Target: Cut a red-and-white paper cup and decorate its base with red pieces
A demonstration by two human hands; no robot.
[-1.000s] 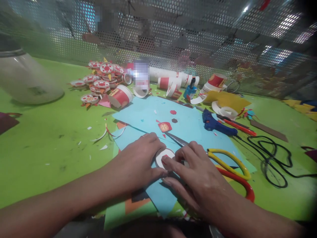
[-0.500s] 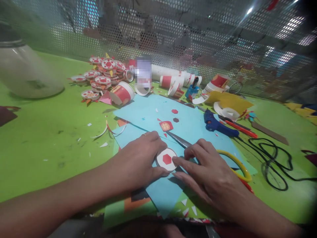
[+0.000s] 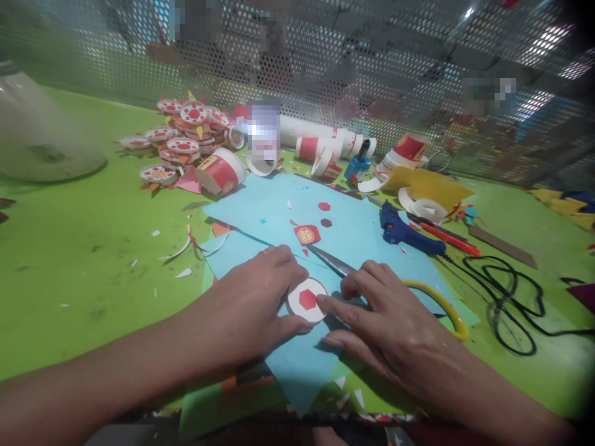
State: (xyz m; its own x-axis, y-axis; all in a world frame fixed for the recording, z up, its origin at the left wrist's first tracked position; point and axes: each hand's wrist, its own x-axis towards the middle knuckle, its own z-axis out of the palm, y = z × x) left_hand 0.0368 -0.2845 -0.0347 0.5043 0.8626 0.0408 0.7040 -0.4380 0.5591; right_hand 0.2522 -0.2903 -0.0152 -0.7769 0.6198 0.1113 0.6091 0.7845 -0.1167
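Green counter (image 3: 93, 260) w/ a mesh wall (image 3: 372, 74) behind; big blue sheet (image 3: 353, 241) lies mid-counter and serves as landmark. At the sheet's near edge sits the white disc (image 3: 307, 300) w/ a red hexagon on its face.

Left hand (image 3: 253, 303) lies over the disc's left rim, fingers curled loosely round it, steadying it, not clenched. Right hand (image 3: 395, 328) lies flat right of the disc, fingers stretched out and holding nothing, index tip touching the hexagon's right edge.

To do this well, prob.: press the hexagon down flat from centre outward, keep it centred, keep the left hand pinning the disc so it doesn't slide on the sheet.

Scissors (image 3: 437, 303), yellow handle, lie on the sheet partly under the right hand. Blue glue gun (image 3: 404, 232) at the sheet's right edge, black cord (image 3: 506, 303) beyond it. Left of the sheet's far corner: a pile of finished discs (image 3: 181, 145). A red cup (image 3: 220, 173) lies on its side at that corner; contents can't be told. Spare hexagons (image 3: 324, 206) lie on the sheet.
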